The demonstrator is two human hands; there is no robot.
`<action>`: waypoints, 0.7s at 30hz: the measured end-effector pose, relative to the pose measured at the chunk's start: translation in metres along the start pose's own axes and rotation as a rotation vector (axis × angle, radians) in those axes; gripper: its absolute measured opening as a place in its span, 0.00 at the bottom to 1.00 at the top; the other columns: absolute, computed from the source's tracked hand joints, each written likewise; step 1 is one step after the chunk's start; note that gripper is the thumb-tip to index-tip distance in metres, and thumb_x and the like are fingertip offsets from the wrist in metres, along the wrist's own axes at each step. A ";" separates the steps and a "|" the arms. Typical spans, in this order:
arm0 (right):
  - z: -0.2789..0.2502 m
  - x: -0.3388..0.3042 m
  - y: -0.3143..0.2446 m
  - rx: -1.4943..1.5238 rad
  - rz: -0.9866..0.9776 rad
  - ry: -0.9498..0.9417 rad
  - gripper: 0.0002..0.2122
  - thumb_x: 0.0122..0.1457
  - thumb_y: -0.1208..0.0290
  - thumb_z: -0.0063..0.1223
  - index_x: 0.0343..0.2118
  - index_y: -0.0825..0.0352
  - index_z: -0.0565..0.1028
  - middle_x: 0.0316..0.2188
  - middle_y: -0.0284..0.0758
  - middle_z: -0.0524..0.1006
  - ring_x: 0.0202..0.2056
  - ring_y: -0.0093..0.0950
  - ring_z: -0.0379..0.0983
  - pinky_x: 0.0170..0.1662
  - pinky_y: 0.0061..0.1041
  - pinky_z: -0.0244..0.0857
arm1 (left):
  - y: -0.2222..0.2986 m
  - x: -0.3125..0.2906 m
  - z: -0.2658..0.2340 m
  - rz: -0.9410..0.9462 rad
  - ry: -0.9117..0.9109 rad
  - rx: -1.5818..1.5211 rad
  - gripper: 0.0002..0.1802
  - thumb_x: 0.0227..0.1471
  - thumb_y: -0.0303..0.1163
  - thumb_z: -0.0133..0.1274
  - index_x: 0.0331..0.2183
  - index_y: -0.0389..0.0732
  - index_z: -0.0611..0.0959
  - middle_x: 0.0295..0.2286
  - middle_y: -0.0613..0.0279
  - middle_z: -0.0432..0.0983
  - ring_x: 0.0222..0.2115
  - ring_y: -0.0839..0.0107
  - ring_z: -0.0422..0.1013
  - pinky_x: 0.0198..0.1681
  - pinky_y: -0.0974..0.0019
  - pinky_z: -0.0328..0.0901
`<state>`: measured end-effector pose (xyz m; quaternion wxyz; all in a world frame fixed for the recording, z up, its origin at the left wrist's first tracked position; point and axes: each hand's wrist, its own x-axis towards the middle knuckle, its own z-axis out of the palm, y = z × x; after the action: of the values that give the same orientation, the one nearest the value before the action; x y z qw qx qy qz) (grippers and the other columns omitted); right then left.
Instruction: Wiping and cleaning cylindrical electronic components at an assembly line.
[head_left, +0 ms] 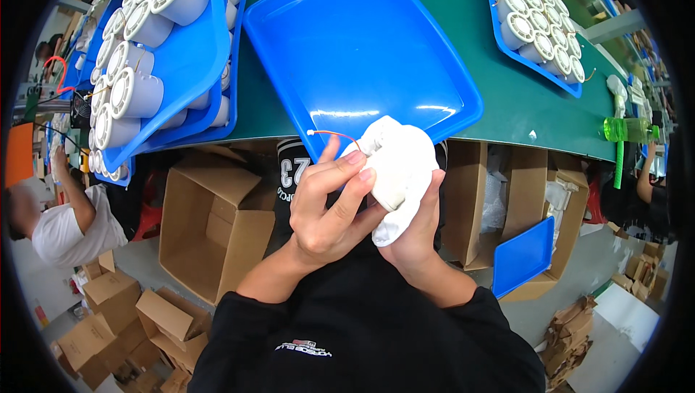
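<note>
Close in front of my body, both hands hold a white rounded part point(389, 189) with a white cloth point(416, 152) draped over and around it. A thin red wire with a small white connector point(311, 132) sticks out from the part to the left. My left hand point(324, 201) pinches the part's left side with curled fingers. My right hand point(418, 241) cups cloth and part from the right and below, thumb along the cloth. The cloth hides most of the part. Just beyond the hands, a large blue tray point(355, 52) bears nothing and overhangs the table's near edge.
Stacked blue trays point(190, 52) of white cylindrical parts with wires stand at the left. Another loaded blue tray point(499, 38) sits far right on the green table point(507, 114). A green bottle point(626, 130) is at the right edge. Cardboard boxes point(217, 226) flank me; a person point(79, 223) sits left.
</note>
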<state>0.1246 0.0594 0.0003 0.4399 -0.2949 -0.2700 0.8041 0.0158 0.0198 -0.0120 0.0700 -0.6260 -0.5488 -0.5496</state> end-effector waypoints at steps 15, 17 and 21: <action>-0.010 0.026 -0.053 -0.626 -0.005 -0.445 0.25 0.50 0.75 0.62 0.51 0.71 0.67 0.40 0.35 0.75 0.42 0.21 0.72 0.44 0.22 0.67 | -0.011 0.012 -0.028 0.177 -0.181 0.014 0.22 0.40 0.21 0.63 0.41 0.32 0.78 0.38 0.47 0.76 0.37 0.53 0.76 0.45 0.50 0.72; -0.007 0.024 -0.052 -0.654 -0.032 -0.410 0.22 0.51 0.75 0.60 0.49 0.71 0.68 0.39 0.34 0.76 0.40 0.20 0.72 0.43 0.21 0.67 | -0.015 0.008 -0.025 0.211 -0.124 -0.040 0.24 0.43 0.20 0.60 0.45 0.33 0.74 0.38 0.44 0.76 0.35 0.53 0.76 0.44 0.50 0.72; -0.010 0.029 -0.051 -0.554 -0.001 -0.346 0.14 0.56 0.76 0.52 0.46 0.72 0.70 0.35 0.31 0.76 0.37 0.17 0.71 0.40 0.19 0.66 | -0.019 0.004 -0.021 0.305 -0.082 -0.078 0.23 0.44 0.21 0.59 0.45 0.37 0.76 0.39 0.47 0.75 0.35 0.56 0.76 0.44 0.52 0.73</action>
<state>0.1465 0.1104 0.0222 0.2910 -0.2623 -0.5497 0.7378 -0.0124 0.0148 -0.0108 0.1060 -0.7262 -0.4279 -0.5276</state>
